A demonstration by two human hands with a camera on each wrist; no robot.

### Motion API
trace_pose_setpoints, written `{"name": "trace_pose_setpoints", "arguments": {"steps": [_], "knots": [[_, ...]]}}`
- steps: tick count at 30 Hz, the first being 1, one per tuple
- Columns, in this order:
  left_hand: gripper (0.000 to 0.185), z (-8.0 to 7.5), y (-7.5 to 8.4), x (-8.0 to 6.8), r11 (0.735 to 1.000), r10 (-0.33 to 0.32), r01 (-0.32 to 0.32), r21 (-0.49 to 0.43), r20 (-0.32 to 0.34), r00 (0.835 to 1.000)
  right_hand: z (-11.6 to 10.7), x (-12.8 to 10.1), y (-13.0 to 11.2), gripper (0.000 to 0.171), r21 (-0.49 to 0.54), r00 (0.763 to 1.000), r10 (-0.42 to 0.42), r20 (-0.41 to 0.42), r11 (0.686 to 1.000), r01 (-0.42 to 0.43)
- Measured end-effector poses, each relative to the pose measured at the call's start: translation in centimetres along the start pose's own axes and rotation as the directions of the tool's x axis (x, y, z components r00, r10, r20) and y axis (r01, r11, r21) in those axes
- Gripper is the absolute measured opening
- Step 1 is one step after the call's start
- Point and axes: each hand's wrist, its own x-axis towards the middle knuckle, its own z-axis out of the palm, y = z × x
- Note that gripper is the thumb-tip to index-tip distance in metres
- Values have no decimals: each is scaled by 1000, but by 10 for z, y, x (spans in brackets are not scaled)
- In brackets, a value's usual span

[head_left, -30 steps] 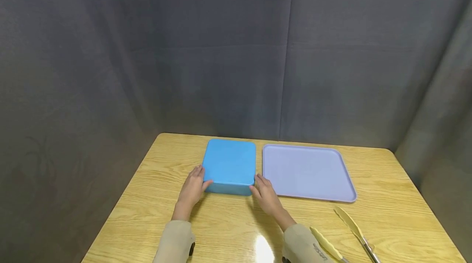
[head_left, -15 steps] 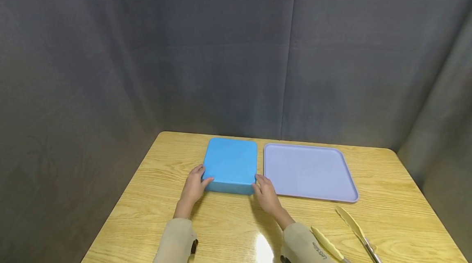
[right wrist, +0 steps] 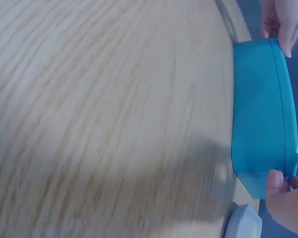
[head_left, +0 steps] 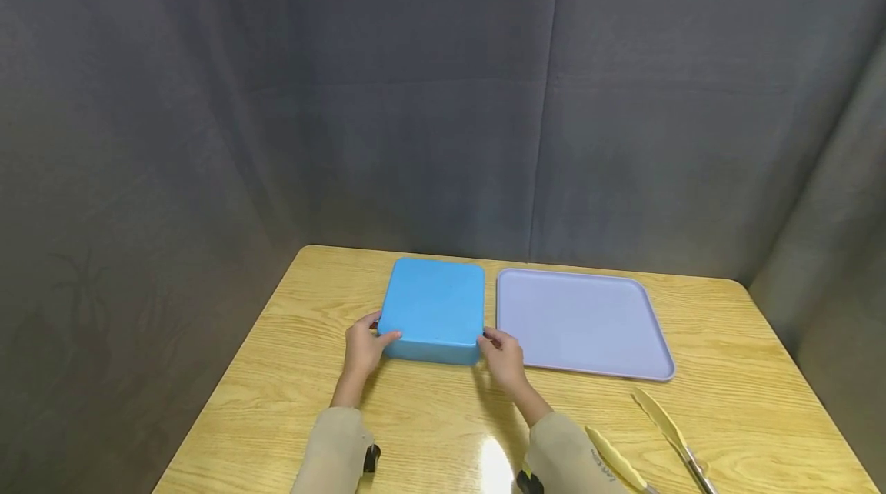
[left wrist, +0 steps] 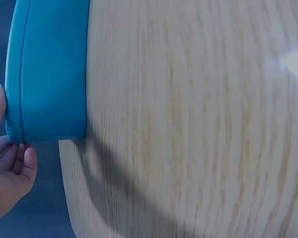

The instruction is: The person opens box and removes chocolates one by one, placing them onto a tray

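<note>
A blue lidded box (head_left: 434,309) lies on the wooden table (head_left: 734,386), left of centre. My left hand (head_left: 363,345) grips its near left corner, thumb on top and fingers down the side. My right hand (head_left: 504,356) grips the near right corner the same way. The left wrist view shows the box's side and lid seam (left wrist: 47,74), with my left hand's fingers (left wrist: 12,171) at the corner. In the right wrist view the box (right wrist: 260,114) lies between my right hand (right wrist: 286,201) and my left hand (right wrist: 280,20).
A flat lavender tray (head_left: 581,321) lies just right of the box, almost touching it; its corner (right wrist: 243,220) shows in the right wrist view. Yellow tongs (head_left: 661,425) lie at the near right. Grey curtains close in the table's far, left and right sides.
Both hands have tightened their hold on the box's near corners, the fingers more curled than before. The box has barely moved.
</note>
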Motion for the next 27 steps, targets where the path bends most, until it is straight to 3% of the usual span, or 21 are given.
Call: {"name": "trace_pose_setpoints", "arguments": {"steps": [4, 11, 18, 27], "knots": [[55, 1, -1, 2, 998, -59, 59, -33, -7, 998, -1, 1, 0, 32, 65, 995, 97, -7, 993, -97], [47, 0, 1, 5, 991, -114, 111, -74, -37, 993, 0, 4, 1, 31, 151, 986, 165, 10, 975, -165], [34, 0, 1, 15, 961, -229, 216, -170, -58, 972, -1, 8, -3, 28, 246, 968, 250, 25, 937, -248], [29, 0, 3, 22, 943, -294, 282, -179, -47, 955, -2, 10, -1, 26, 351, 953, 294, 68, 887, -299]]}}
